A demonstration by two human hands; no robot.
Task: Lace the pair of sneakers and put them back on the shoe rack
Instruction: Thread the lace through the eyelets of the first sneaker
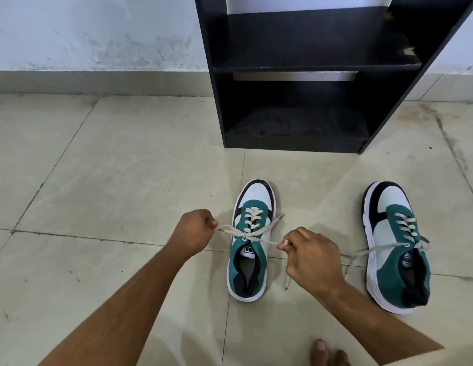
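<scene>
Two teal, white and navy sneakers stand on the tiled floor, toes toward the rack. The left sneaker (249, 241) sits between my hands, its cream lace (252, 220) threaded up the eyelets and crossed at the top. My left hand (194, 231) pinches one lace end, pulled out to the left. My right hand (313, 256) pinches the other end, pulled to the right. The right sneaker (396, 244) stands apart at the right, laced, with its loose lace ends trailing on the floor to its left. The black shoe rack (304, 75) stands behind them against the wall.
The rack's two visible shelves hold nothing. A white wall with a grey skirting runs along the back left. Beige floor tiles spread to the left of the shoes. My toes (327, 352) show at the bottom edge.
</scene>
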